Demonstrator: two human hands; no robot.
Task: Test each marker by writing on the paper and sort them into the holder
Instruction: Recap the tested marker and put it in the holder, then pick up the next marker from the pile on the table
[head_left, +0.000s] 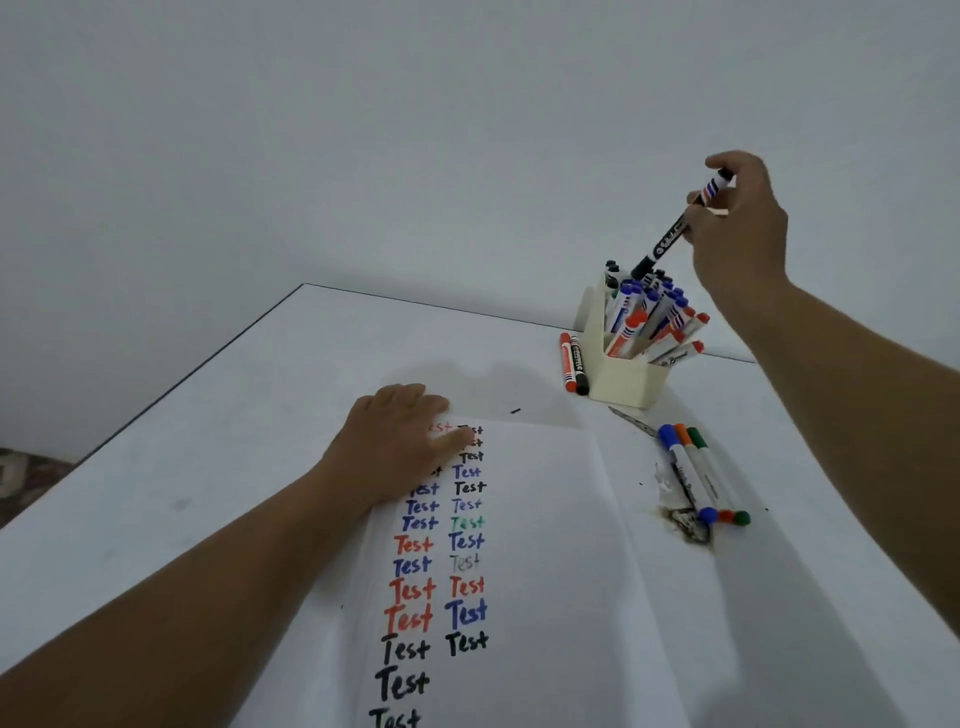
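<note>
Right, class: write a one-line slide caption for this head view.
Right hand lowers a black marker into the holder while the left hand presses the test paper flat.

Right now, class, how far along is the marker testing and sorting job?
Mostly done: the paper carries two columns of "Test" words, and the holder is packed with markers. In hand: the right hand holds a black marker just above the holder while the left hand presses on the paper. Probably left: two markers beside the holder and three thin markers right of the paper.
</note>
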